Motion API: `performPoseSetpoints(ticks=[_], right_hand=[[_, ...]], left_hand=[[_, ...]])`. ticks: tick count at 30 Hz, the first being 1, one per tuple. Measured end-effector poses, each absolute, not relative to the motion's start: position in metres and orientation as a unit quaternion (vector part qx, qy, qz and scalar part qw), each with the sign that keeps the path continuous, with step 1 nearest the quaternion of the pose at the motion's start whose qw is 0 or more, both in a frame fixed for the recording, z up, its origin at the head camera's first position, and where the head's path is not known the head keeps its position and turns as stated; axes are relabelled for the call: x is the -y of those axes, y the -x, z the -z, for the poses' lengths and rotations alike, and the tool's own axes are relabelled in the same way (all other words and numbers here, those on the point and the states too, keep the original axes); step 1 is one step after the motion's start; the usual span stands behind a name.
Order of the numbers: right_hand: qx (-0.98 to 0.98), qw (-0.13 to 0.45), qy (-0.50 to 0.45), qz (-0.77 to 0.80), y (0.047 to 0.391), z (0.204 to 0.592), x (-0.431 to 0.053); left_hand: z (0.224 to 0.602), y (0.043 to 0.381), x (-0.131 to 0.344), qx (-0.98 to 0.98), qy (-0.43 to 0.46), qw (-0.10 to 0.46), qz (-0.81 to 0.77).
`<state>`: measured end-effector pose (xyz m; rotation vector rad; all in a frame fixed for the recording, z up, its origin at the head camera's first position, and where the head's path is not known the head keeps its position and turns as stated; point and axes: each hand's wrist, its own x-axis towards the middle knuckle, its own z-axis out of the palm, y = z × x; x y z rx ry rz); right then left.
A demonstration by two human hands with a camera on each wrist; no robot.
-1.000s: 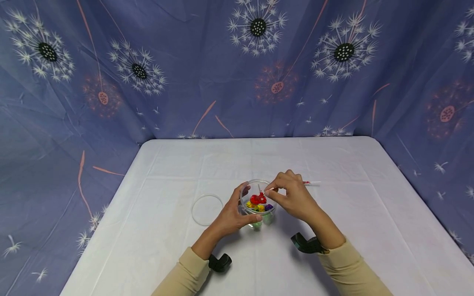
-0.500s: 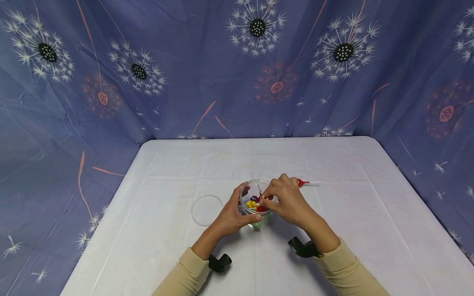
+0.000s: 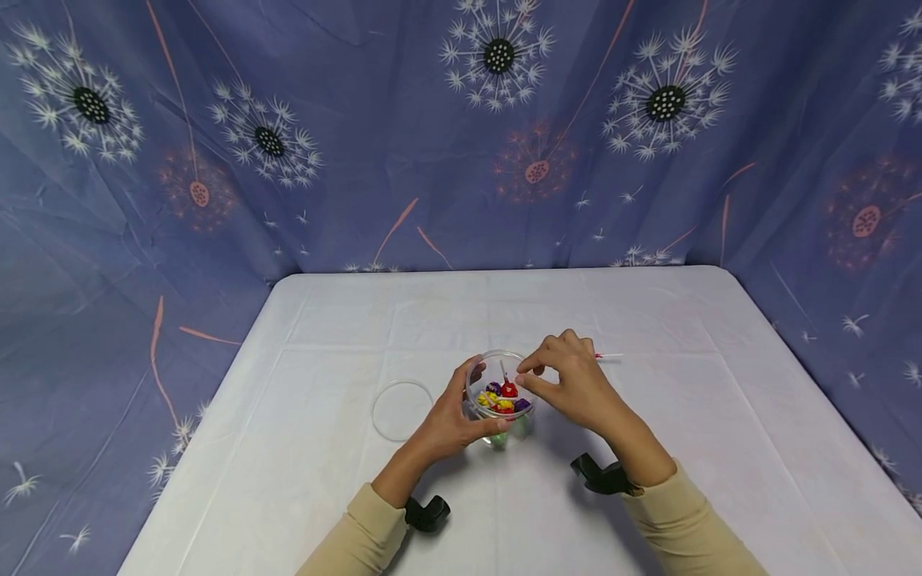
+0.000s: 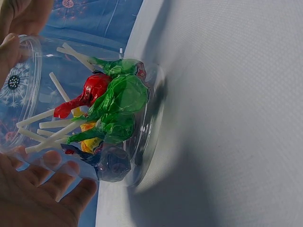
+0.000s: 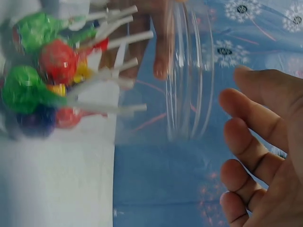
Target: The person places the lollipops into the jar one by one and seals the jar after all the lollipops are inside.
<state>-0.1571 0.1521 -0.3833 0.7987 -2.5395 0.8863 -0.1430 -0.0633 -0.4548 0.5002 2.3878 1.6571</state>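
My left hand (image 3: 450, 420) grips a clear plastic jar (image 3: 502, 352) around its side, thumb at the front and fingers behind. The jar stands tilted slightly toward me, its mouth uncovered. Inside lie several wrapped lollipops: green (image 4: 125, 94), red (image 4: 94, 87), yellow and dark purple ones, their white sticks pointing toward the mouth. One red lollipop (image 3: 509, 390) rests on top with its stick up. My right hand (image 3: 569, 380) is just outside the rim, its loosely bent fingers (image 5: 236, 137) holding nothing in the right wrist view.
A round, clear, lid-like disc (image 3: 374, 408) lies on the white-covered table (image 3: 288, 448) left of the jar. Beyond my right hand lies another red lollipop (image 3: 609, 355), mostly hidden by the fingers. A blue dandelion-print curtain (image 3: 360, 160) surrounds the table.
My right hand lowered a red lollipop into the jar, let go of it, and drew back up and right past the rim. My left hand has kept its grip on the jar.
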Motion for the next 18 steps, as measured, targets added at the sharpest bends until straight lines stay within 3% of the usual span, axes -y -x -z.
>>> performPoseSetpoints(ticks=[18], right_hand=[[0.887, 0.190, -0.184, -0.379, 0.182, 0.389, -0.193]], left_hand=[[0.454, 0.142, 0.062, -0.819, -0.159, 0.093, -0.544]])
